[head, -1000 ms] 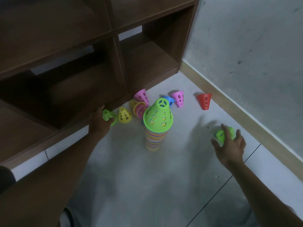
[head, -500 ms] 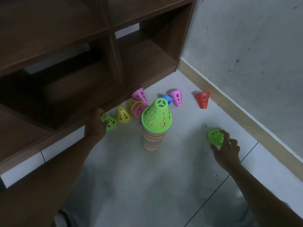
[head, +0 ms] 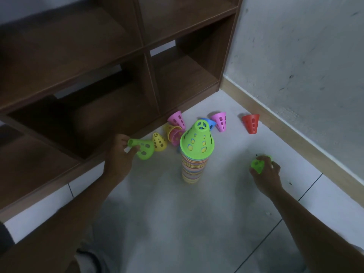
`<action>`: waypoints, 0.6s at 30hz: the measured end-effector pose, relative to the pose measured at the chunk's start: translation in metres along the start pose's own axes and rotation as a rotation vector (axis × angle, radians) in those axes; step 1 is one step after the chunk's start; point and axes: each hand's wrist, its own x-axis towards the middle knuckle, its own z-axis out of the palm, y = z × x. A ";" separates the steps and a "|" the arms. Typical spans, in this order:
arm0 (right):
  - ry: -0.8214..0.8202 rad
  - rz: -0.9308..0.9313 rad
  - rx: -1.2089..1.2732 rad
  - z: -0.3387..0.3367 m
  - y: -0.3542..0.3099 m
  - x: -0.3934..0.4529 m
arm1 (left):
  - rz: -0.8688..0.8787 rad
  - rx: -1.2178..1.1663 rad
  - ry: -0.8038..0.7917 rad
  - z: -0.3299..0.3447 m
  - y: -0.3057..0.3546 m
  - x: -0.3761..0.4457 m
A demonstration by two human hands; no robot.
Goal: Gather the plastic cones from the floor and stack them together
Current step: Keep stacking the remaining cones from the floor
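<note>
A tall stack of coloured plastic cones (head: 194, 160) stands on the floor in the middle, topped by a green cone. My left hand (head: 120, 152) grips the narrow end of a green cone (head: 143, 148) lying sideways, left of the stack. My right hand (head: 265, 173) curls round another green cone (head: 258, 165) to the stack's right. Loose cones lie behind the stack: a yellow one (head: 159, 141), nested yellow and pink ones (head: 174, 133), a pink one (head: 177, 119), a blue one (head: 209, 123), another pink one (head: 220, 121) and a red one (head: 251, 123).
A dark wooden shelf unit (head: 118, 66) with open compartments runs along the left and back, close to the loose cones. A grey wall (head: 305, 66) with a wooden skirting board (head: 295, 138) bounds the right. The floor is pale tile.
My left hand has drawn its green cone away from the shelf base toward the stack. My right hand has closed on the other green cone and pulled it slightly nearer.
</note>
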 end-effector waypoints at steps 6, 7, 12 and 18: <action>0.078 0.079 0.132 0.005 -0.012 0.001 | -0.030 -0.195 0.038 -0.013 0.058 -0.011; 0.116 0.094 0.185 0.006 -0.011 0.003 | -0.023 -0.226 0.038 -0.014 0.071 -0.013; 0.206 0.206 0.392 -0.003 -0.021 -0.008 | 0.073 -0.257 0.036 -0.017 0.134 -0.022; 0.229 0.306 0.507 -0.004 -0.021 -0.013 | 0.195 -0.372 0.067 -0.026 0.201 -0.031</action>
